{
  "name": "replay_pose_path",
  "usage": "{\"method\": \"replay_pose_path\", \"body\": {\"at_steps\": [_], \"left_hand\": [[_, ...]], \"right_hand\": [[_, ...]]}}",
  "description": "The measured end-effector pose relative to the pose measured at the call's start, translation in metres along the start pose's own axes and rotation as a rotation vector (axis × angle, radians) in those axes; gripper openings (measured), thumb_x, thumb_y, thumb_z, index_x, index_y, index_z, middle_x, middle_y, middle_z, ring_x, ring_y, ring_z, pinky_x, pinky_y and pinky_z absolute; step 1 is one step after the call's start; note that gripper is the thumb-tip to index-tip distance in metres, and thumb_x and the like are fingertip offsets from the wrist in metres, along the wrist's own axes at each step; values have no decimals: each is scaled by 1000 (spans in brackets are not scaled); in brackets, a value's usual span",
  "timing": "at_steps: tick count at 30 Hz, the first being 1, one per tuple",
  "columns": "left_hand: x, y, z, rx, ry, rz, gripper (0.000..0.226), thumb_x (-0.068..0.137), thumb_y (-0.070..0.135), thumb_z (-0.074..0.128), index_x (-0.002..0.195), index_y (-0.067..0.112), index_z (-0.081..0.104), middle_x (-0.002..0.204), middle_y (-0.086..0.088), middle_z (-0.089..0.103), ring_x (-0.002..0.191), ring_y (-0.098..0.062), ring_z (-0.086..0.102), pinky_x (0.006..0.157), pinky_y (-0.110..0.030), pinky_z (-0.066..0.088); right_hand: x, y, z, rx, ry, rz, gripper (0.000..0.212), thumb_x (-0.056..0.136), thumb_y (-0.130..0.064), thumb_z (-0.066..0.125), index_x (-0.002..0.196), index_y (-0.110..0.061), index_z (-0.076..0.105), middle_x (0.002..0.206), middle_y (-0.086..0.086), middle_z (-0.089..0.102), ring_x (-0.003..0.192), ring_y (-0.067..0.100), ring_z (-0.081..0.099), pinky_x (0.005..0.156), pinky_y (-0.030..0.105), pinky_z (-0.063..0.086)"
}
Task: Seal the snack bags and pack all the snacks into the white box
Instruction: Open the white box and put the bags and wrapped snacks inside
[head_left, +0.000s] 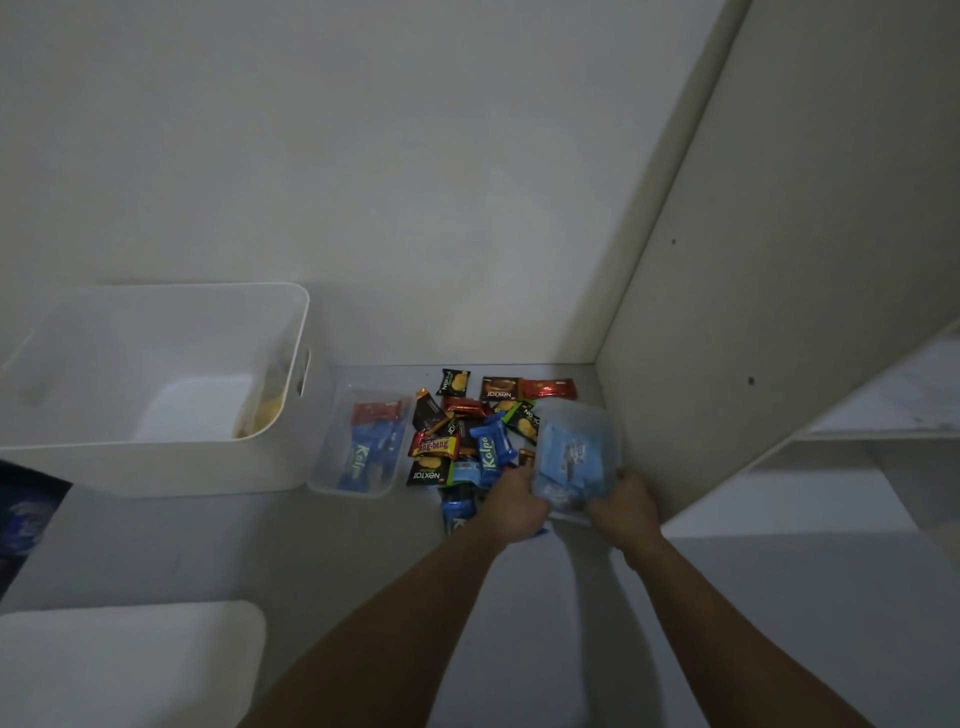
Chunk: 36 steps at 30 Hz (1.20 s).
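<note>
Both hands, left (514, 501) and right (626, 501), closed on the near edge of a clear bag (576, 452) of blue snacks, held at the corner by the wall. Loose snack pile (470, 428) touching at its 9 o'clock; second clear bag (361, 441) beyond that. White box (156, 462) farther toward 9 o'clock, open, something yellowish inside; white lid (124, 665) at 7 o'clock.

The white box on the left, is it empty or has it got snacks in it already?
Not empty: the white box shows something yellowish against its right inner wall. Most of its floor looks bare. What the item is, cannot tell.
</note>
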<state>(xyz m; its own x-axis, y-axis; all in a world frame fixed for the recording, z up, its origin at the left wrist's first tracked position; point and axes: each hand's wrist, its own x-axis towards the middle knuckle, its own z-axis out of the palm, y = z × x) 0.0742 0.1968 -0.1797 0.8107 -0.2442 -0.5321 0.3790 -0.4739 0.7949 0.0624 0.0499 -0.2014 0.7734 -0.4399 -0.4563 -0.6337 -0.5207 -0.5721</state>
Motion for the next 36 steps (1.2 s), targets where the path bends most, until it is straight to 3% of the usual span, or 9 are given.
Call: {"method": "replay_pose_path", "body": {"at_steps": [4,7,11,16,19,22,26,33,36], "left_hand": [[2,-3,1,-34,86,-10,39,87,0,57,126,3,56,121,-13,64,111,-27,62,95,-39,52],[0,-4,-11,-150,224,-20,32,86,-2,58,118,1,60,113,-13,66,103,-27,65,87,-37,57],[-11,-8,-46,-262,482,11,21,87,-3,56,107,2,61,95,-9,65,79,-22,68,64,-33,61],[-22,-33,-107,-287,749,-10,28,78,-1,53,96,12,70,88,-10,72,82,-25,70,75,-44,60],[-33,-47,-134,-238,875,6,32,74,2,54,102,5,70,95,-12,72,86,-25,70,73,-29,59],[-50,-49,-148,-153,1014,13,35,75,0,55,109,0,64,107,-12,64,95,-23,60,72,-20,39],[-60,-51,-152,-73,944,-20,39,73,0,64,112,1,61,113,-15,59,104,-30,56,77,-20,32],[-48,-65,-152,9,799,-50,37,81,5,62,117,3,60,116,-18,63,110,-33,57,84,-23,37],[-40,-73,-153,-79,800,-95,45,81,11,64,125,6,53,122,-15,61,112,-33,57,87,-27,40]], "right_hand": [[3,1,-6,99,105,17,35,76,-11,69,108,1,62,104,20,68,94,36,65,75,34,49],[2,-13,-10,178,21,-34,24,76,-3,67,100,-3,69,89,11,69,79,27,66,67,30,52],[-3,-50,5,362,-43,-99,17,72,3,65,87,-4,66,89,18,69,83,34,69,66,47,60],[-22,-106,55,434,-246,-149,17,72,4,67,79,-11,64,97,11,68,89,29,69,63,46,61],[-34,-132,87,462,-361,-171,20,79,5,67,73,-13,63,90,9,68,85,25,69,70,46,61],[-44,-147,116,458,-421,-142,24,76,5,68,65,-15,61,79,4,66,83,28,68,71,51,60],[-41,-148,145,393,-404,-144,9,67,2,66,74,-4,64,87,16,69,84,32,69,68,52,60],[-43,-145,133,448,-388,-77,18,71,3,64,86,-6,58,96,12,65,86,29,68,60,46,61],[-40,-142,128,451,-424,-49,16,76,-1,63,86,-9,54,99,14,66,87,30,69,69,48,61]]}}
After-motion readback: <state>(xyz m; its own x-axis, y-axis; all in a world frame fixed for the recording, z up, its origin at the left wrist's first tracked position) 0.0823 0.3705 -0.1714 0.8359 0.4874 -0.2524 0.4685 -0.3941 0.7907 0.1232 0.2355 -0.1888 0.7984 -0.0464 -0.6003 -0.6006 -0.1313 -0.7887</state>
